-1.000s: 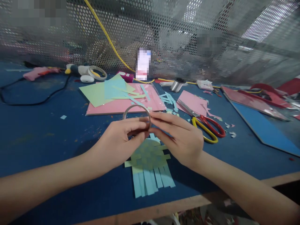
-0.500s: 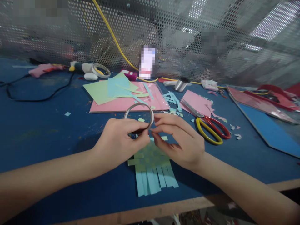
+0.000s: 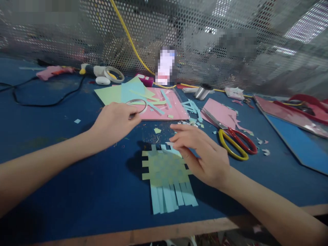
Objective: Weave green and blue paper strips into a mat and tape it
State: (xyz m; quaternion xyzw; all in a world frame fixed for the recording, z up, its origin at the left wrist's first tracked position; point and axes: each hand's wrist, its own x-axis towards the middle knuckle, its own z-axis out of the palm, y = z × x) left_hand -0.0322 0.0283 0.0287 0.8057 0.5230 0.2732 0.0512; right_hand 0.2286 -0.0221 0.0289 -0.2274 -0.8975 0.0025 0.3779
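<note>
Two hands, two tape rolls, one woven mat. Left hand [image 3: 115,120] has its grip closed on one tape roll [image 3: 145,107], thumb and fingers pinching the rim; roll is held up over the counter [image 3: 84,194], in front of the pink pack. Right hand [image 3: 206,157] has fingers bent, over the mat's upper right corner; can't tell if its grip pinches anything, the pale bit at the fingertips is too small to read.

One woven paper mat [image 3: 167,166], green strips through blue, lies flat below the hands. Three green ends stick out on its left side; blue strips fan out toward the counter's front edge, overlapping, count unclear.

Right: one pair of scissors [image 3: 237,140], one yellow and one red handle, blades across one pink sheet [image 3: 222,111]. Just behind that, one metallic spool [image 3: 203,92]. Blue offcuts [image 3: 192,108] in a heap, too many to count. Far right, one blue board [image 3: 299,141].

Middle: one pink pack [image 3: 164,114] under green and blue paper. Behind, one magenta box [image 3: 145,80] and one pixelated upright screen [image 3: 166,65]. Back left: second tape roll [image 3: 115,81], beside one white rounded case [image 3: 103,80].
</note>
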